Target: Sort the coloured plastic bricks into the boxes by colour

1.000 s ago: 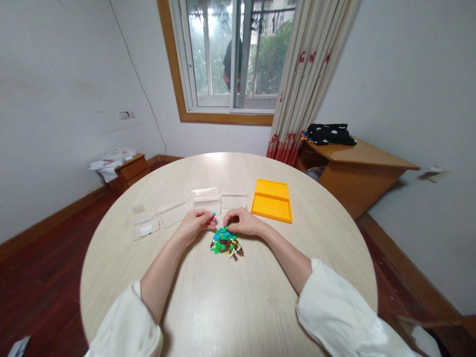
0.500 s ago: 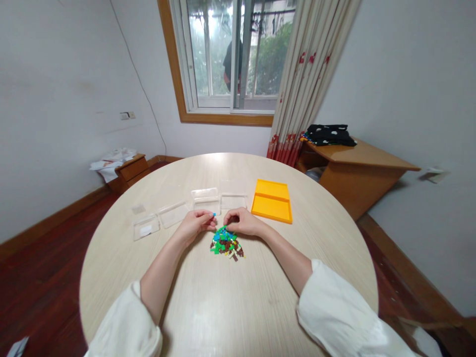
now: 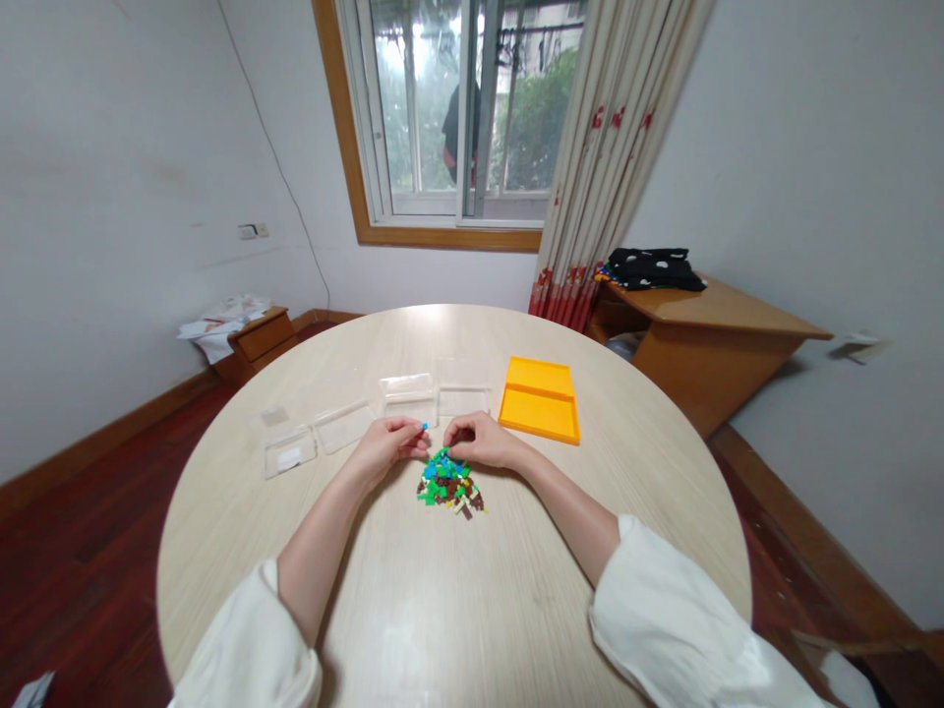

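A small blue brick (image 3: 424,427) is pinched between the thumb and fingertips of my left hand (image 3: 390,440). My right hand (image 3: 479,439) reaches to the back edge of a pile of small building bricks (image 3: 445,480), its fingers curled together at the bricks. Whether a piece sits between those fingertips is too small to make out. Green, blue, brown, cream and yellow pieces make up the pile, which lies on the table between and just in front of my hands.
Several clear plastic boxes (image 3: 344,426) stand open along the left and behind my hands. An open yellow case (image 3: 541,410) lies to the right on the round table (image 3: 560,590). Beyond it are a wooden desk (image 3: 737,310) with folded dark cloth (image 3: 653,268) and a curtain (image 3: 626,128).
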Motion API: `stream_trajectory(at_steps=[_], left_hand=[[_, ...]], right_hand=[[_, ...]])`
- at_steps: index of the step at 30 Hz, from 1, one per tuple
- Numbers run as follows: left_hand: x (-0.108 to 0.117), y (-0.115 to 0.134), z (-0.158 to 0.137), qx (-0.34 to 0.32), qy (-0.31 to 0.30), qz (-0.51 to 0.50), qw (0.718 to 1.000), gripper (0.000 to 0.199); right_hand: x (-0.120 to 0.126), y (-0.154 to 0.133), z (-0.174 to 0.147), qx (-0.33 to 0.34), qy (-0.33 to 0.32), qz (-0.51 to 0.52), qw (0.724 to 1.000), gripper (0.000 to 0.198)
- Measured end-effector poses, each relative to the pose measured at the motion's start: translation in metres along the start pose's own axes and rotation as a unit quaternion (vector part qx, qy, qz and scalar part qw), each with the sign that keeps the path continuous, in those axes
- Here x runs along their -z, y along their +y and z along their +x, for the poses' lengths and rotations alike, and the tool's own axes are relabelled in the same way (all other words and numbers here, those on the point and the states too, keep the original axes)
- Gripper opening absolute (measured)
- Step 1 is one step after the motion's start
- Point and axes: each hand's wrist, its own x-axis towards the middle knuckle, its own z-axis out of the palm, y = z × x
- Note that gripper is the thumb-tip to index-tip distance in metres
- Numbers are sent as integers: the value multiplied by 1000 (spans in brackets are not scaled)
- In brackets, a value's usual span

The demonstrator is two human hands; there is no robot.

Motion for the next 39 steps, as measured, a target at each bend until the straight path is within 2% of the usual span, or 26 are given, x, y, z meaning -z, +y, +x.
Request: stream_trajectory(at_steps=[16,25,30,33,36,39], left_hand=[[-1,0,-1,3,2,2,1000,11],[2,0,1,-9,6,-1,1000,12],[4,0,3,-43,49,-13,998,16],[5,0,7,-92,87,-27,992,23],[8,1,10,-162,152,-37,974,25],[17,3,12,-226,235,28,945,20]], right_hand=[[-2,12,6,38,36,20,998,11],[-2,11,4,41,35,5,999,14],[-3,11,4,34,37,8,999,14],[-2,11,4,28,33,11,999,16],[-2,10,4,24,30,13,999,16],[-2,9,4,23,30,15,999,15]])
